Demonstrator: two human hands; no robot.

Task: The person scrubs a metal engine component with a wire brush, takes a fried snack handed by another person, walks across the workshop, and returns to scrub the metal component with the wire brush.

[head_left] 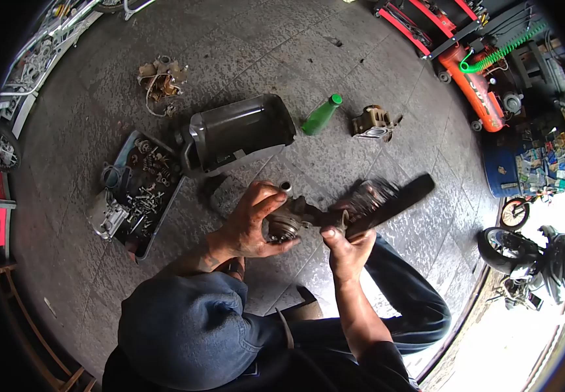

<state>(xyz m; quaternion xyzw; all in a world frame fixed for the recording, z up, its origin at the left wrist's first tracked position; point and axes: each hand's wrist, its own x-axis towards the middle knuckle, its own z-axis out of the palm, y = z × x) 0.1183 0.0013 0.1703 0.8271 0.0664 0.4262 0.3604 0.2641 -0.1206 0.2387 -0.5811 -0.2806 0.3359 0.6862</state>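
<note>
My left hand (251,221) is wrapped round a dark, greasy metal engine part (284,225) with a round, ribbed end. A narrower arm of that part reaches across toward my right hand (351,253). The fingers of my right hand are closed on the near end of a brush (400,204) with a long dark back, its thumb close against the metal arm. Motion smears the brush's bristles, which face up and left. My right fingertips are hidden behind the brush and the part. Both hands are above the floor, in front of my bent legs.
A tray (177,196) of bolts, springs and small parts lies left. Beyond my hands are a black plastic tub (243,157), a green bottle (322,115), a metal engine piece (372,123) and a dirty casting (163,77). An orange compressor (475,91) and a motorcycle (534,258) stand right.
</note>
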